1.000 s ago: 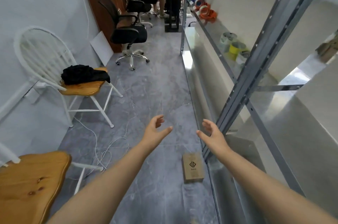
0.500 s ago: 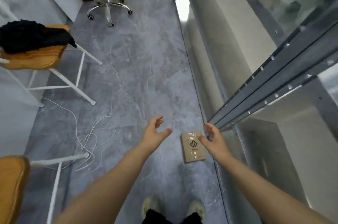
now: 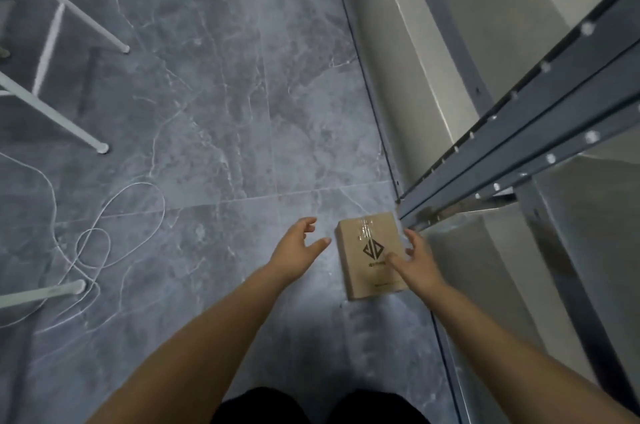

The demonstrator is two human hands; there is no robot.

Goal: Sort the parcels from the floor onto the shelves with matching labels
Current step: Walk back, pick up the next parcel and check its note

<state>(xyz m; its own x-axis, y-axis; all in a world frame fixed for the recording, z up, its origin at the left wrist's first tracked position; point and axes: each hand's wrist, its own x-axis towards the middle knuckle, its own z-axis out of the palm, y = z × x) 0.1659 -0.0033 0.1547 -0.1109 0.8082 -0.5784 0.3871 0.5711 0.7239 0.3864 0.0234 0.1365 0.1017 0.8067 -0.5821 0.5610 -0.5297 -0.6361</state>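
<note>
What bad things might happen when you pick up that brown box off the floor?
The brown box lies flat on the floor right beside the metal shelf frame, so the right hand might bump or scrape against the frame's edge. Both hands are open, and the left hand is not touching the box yet, so a one-sided grab might let it slip. A loose white cable lies on the floor to the left, a possible trip hazard.
</note>
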